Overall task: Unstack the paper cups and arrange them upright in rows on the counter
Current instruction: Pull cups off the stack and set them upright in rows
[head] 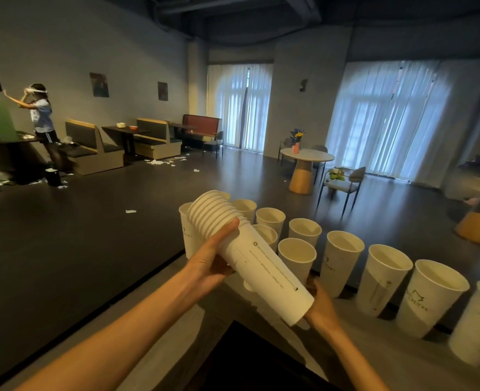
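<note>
Head view shows a person holding a nested stack of paper cups (250, 255) tilted over the desk (354, 334), rims pointing up and away. Their left hand (212, 256) wraps around the stack just below the rims, thumb on top. Their right hand (319, 304) cups the stack's base, fingers closed on it. Beyond the stack, single cups (343, 261) stand upright on the desk in two rows, a longer far row and a shorter one nearer the stack, mouths open.
</note>
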The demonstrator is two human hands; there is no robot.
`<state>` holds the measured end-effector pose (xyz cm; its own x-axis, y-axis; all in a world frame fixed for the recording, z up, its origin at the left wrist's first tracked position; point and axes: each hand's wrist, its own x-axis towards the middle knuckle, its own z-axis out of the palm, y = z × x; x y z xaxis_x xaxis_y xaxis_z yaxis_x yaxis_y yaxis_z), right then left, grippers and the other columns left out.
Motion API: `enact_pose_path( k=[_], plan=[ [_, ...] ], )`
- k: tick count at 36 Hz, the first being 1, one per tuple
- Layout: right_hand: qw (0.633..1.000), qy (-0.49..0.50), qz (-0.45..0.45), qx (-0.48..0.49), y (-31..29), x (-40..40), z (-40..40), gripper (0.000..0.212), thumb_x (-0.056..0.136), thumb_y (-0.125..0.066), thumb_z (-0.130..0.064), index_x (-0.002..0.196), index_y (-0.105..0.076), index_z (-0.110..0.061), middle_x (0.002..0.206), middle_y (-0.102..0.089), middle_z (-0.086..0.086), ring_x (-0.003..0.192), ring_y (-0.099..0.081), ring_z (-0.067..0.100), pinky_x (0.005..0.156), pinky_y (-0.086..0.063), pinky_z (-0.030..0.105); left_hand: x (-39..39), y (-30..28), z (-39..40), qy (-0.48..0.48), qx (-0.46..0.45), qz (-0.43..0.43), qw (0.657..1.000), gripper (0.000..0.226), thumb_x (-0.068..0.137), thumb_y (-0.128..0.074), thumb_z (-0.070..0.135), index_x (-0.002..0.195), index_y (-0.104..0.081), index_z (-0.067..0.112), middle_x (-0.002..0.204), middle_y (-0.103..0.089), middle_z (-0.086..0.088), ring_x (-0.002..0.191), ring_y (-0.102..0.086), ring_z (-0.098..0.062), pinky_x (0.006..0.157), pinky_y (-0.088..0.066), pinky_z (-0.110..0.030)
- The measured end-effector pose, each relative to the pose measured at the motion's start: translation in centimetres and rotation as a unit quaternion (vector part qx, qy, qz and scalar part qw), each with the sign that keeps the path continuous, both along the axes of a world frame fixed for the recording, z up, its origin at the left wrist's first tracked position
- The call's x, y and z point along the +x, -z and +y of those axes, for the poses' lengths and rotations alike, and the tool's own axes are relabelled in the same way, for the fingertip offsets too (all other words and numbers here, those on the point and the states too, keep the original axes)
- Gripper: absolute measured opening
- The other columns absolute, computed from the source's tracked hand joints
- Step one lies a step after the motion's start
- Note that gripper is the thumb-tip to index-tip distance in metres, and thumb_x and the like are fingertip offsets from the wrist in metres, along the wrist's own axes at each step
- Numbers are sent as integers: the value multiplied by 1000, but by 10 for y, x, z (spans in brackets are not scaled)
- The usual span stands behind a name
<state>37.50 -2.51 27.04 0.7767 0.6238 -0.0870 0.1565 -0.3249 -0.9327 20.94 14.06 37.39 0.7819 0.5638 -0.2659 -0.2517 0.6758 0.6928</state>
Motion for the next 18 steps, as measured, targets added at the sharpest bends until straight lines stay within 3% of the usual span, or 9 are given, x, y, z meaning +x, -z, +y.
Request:
enact_pose_path(
  k=[4,6,8,10,11,13,14,16,18],
  plan=[
    [999,14,-31,-31,4,4,-27,14,85,-75,-16,95,-68,-8,92,-71,3,95,-67,22,62,-46,15,8,-2,-21,36,28,16,999,73,59,-88,17,124,-57,10,114,-70,-18,110,-67,-34,93,-56,-56],
    [1000,8,-6,-29,-8,2,-41,9,90,-69,-21,86,-71,-13,81,-72,0,81,-71,15,56,-47,13,14,0,-37,57,40,24,997,78,54,-92,16,124,-57,10,117,-69,-19,113,-65,-35,98,-53,-57],
    [999,-6,48,-20,-22,-3,-54,32,93,-61,-41,97,-72,-11,88,-73,-1,77,-69,8,63,-52,16,20,4,-54,75,56,37,995,103,31,-102,20,123,-57,11,119,-69,-18,115,-65,-35,100,-52,-58],
    [992,-40,116,14,-28,-4,-66,66,86,-52,-68,118,-67,-13,110,-71,9,98,-68,21,88,-53,32,29,9,-70,93,74,40,992,114,20,-103,21,124,-57,12,119,-70,-18,114,-66,-35,100,-53,-58],
    [983,-64,169,42,-30,-5,-74,67,86,-47,-72,120,-66,-17,116,-69,17,103,-66,31,93,-50,42,32,12,-76,95,85,39,991,111,23,-102,20,125,-58,12,117,-71,-17,113,-67,-34,99,-54,-58],
    [959,-112,237,107,-38,-13,-89,56,93,-44,-64,119,-66,-19,116,-67,27,96,-66,41,84,-54,47,38,14,-87,93,99,41,990,100,33,-98,19,125,-60,12,113,-73,-16,110,-68,-33,97,-55,-56],
    [951,-137,252,112,-39,-15,-94,54,90,-53,-61,120,-63,-17,112,-67,28,90,-67,40,78,-56,46,41,16,-91,88,101,43,990,95,36,-97,18,123,-60,13,113,-73,-16,109,-69,-33,97,-56,-56],
    [949,-174,243,101,-41,-17,-101,82,61,-81,-63,121,-57,-12,103,-70,24,82,-69,35,71,-60,42,44,18,-100,76,105,47,990,84,43,-97,12,119,-61,13,113,-73,-16,107,-69,-32,95,-57,-54],
    [951,-194,227,80,-38,-15,-109,103,39,-90,-64,119,-56,-9,97,-72,18,81,-70,30,70,-60,38,46,21,-108,62,112,45,991,79,45,-95,13,117,-63,13,109,-74,-15,104,-70,-31,91,-58,-51]
  ],
)
